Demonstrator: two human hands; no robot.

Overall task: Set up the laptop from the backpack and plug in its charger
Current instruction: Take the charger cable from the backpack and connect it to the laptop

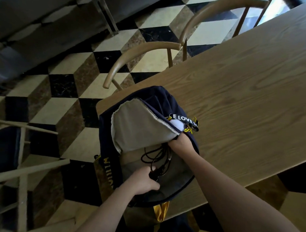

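A dark navy backpack (154, 98) with yellow trim lies unzipped on the near corner of the wooden table (245, 87), its pale grey lining (139, 125) folded up. A black charger cable (157, 156) coils inside the main compartment. My left hand (144, 180) reaches into the bag and grips the black end of the cable. My right hand (181, 143) holds the edge of the raised flap near the zipper pulls. No laptop is visible.
Two wooden chairs (142, 53) with curved backs stand along the table's far side. Another chair frame (24, 163) sits at the left. The floor is checkered tile (66, 85). A yellow strap (161, 211) hangs off the table edge.
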